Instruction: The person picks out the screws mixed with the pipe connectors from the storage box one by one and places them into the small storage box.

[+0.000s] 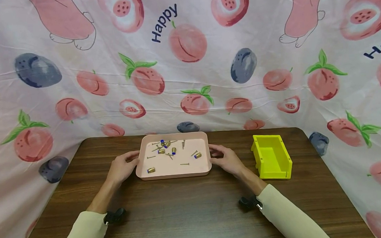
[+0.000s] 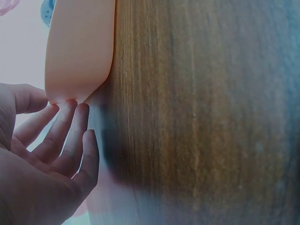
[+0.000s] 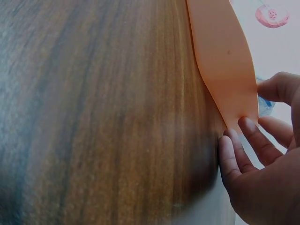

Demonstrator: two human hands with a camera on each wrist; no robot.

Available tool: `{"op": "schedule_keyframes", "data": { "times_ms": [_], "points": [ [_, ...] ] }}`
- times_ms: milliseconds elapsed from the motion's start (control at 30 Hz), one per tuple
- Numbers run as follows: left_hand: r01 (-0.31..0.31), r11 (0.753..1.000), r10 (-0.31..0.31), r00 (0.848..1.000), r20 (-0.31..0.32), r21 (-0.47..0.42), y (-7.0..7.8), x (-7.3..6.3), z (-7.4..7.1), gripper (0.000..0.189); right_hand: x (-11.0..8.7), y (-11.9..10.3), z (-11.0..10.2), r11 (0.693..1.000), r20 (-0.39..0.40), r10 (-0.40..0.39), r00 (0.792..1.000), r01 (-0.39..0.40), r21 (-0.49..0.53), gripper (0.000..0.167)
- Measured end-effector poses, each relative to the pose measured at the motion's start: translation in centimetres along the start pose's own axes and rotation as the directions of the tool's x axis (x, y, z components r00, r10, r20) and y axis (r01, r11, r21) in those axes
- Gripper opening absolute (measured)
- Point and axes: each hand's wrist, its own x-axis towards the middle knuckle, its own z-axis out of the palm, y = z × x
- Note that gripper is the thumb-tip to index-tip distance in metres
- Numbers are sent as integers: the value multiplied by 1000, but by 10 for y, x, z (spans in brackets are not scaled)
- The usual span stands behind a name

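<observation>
A shallow pink tray sits towards the back of the table, holding several loose screws and several brass fittings with blue ends. My left hand holds the tray's left end. In the left wrist view, that hand's thumb is at the rim and its fingertips meet the outer wall. At the opposite end, my right hand holds the tray in much the same way. The right wrist view shows its thumb by the rim and fingertips against the wall; the little finger is lower, near the tabletop.
A yellow plastic bin stands on the table to the right of my right hand. The dark wooden tabletop reaches back to a fruit-printed cloth, which also hangs along both sides.
</observation>
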Motion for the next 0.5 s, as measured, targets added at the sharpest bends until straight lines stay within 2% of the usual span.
{"op": "schedule_keyframes", "data": {
  "times_ms": [200,500],
  "points": [
    [15,1000,-16,1000,11,24,3,-3,0,44,-1,1,0,1000,1,7,1000,-7,-17,59],
    [6,1000,-6,1000,20,26,2,-5,3,43,-7,-1,-3,1000,12,2,1000,-2,-25,60]
  ]
}}
